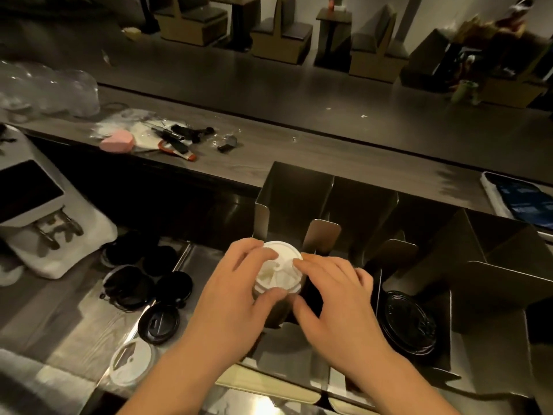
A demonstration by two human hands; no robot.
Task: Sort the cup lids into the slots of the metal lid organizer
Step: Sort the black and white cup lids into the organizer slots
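Lid [276,269], white, is at the mouth of the organizer's [299,190] leftmost slot, between the outer wall and the first divider. Its face is tilted up toward the camera.

Left grip [236,283]: grasping the lid, fingers over the far-left rim, thumb under the near rim.

Right grip [338,298]: not clenched. Fingers are fairly straight, with tips resting on the lid's right edge and the thumb spread below.

Key relation: the slot lies straight beyond and below the lid, with both grips on the near side. Judged next move is a short push inward, keeping the lid's face square to the walls.

Black lids [410,322] already sit in a slot further right. Loose lids [131,289] lie on the table [59,324] to the left, nearer the left grip.
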